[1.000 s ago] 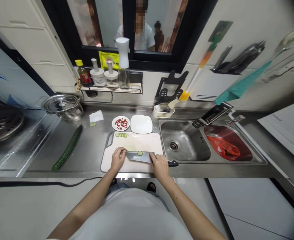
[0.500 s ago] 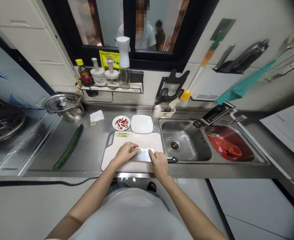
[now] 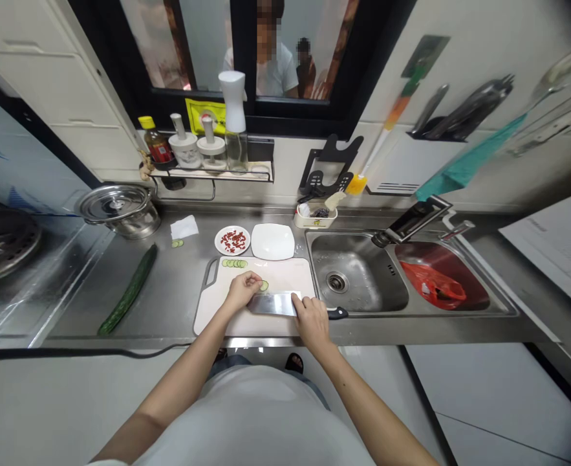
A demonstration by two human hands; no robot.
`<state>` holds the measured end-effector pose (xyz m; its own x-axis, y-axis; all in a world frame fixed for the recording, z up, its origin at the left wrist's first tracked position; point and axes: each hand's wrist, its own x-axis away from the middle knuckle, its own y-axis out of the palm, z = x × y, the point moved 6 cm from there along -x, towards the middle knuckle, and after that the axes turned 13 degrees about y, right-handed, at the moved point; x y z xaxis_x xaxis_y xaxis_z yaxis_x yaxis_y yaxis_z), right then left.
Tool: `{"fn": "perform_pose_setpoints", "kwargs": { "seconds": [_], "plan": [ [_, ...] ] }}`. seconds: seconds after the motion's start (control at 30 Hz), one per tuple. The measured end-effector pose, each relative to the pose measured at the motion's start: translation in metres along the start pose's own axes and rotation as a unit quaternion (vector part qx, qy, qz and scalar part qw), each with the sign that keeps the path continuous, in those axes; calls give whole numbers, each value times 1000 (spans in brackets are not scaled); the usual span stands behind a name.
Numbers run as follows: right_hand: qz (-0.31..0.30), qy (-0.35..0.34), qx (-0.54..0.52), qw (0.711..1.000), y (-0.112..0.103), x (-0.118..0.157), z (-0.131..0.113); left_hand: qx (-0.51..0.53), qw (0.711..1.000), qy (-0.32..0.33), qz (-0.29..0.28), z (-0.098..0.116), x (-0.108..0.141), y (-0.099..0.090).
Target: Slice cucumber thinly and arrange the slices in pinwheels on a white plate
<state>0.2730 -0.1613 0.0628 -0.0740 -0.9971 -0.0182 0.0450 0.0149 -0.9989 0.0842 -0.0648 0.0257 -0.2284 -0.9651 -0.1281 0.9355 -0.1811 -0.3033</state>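
Observation:
Low over the white cutting board (image 3: 207, 317), my left hand (image 3: 243, 288) pinches a thin round cucumber slice (image 3: 264, 285) between thumb and fingers. My right hand (image 3: 311, 317) is closed on a cleaver (image 3: 274, 304), whose broad blade lies nearly flat just below the slice. The cleaver's black handle (image 3: 337, 313) sticks out to the right, past my fingers. A row of overlapping cucumber slices (image 3: 235, 263) rests at the board's upper left. Left of the board, a whole cucumber (image 3: 129, 289) lies on the steel counter.
Behind the board stand a plate of chopped red pieces (image 3: 233, 241) and a white square plate (image 3: 272, 241). A double sink (image 3: 357, 278) borders the board's right side. A lidded pot (image 3: 120, 208) and a white paper (image 3: 184, 227) with small slices are at the back left.
The cucumber slice has come off the cleaver blade into my left hand's pinch, moving slightly up and left. The blade has dropped a little lower. The camera view has shifted slightly.

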Motion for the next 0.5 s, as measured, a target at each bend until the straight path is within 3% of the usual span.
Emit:
{"fn": "perform_pose_setpoints", "kwargs": {
  "seconds": [0.27, 0.5],
  "plan": [
    [-28, 25, 4, 999, 2, 1, 13, -67, 988, -103, 98, -44, -18, -16],
    [-45, 43, 1, 998, 5, 2, 19, -165, 969, -126, 137, -58, -40, -32]
  ]
}}
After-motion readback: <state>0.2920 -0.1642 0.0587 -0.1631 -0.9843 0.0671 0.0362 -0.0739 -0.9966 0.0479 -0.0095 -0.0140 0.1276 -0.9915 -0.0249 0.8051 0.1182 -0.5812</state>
